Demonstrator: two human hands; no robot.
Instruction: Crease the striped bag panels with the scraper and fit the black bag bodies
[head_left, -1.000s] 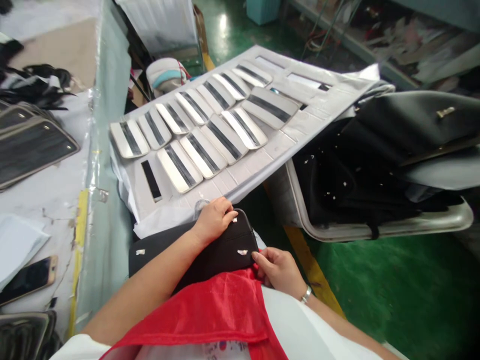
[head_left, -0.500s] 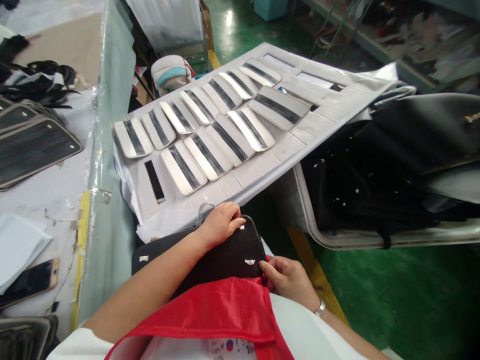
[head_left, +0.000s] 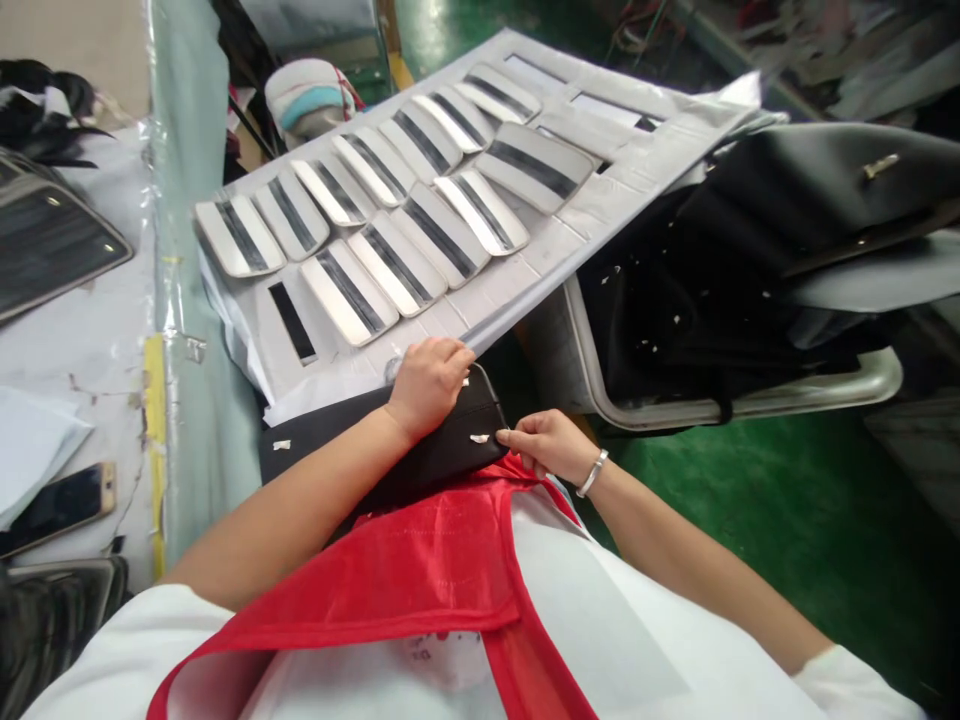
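Beyond the left hand (head_left: pixel 431 380), a large grey board (head_left: pixel 645 165) carries about a dozen light panels (head_left: pixel 349 292) with dark stripes, all laid flat. Past the right hand (head_left: pixel 549 445), a pale tub (head_left: pixel 660 413) holds heaped black pieces (head_left: pixel 649 305). Under the left hand, against the red apron (head_left: pixel 450 565), lies a black case (head_left: pixel 442 448), whitish tabs (head_left: pixel 479 439) showing on its face. Progress: the case appears in mid-handling, attention at its right end; panels sit apart, untouched. How much is done or left on the case cannot be established. Left hand: fingers curled closed over the far edge of the case, gripping it. Right hand: nearly closed, thumb and forefinger pinched at the near right corner; whether on edge or zip is indistinct.
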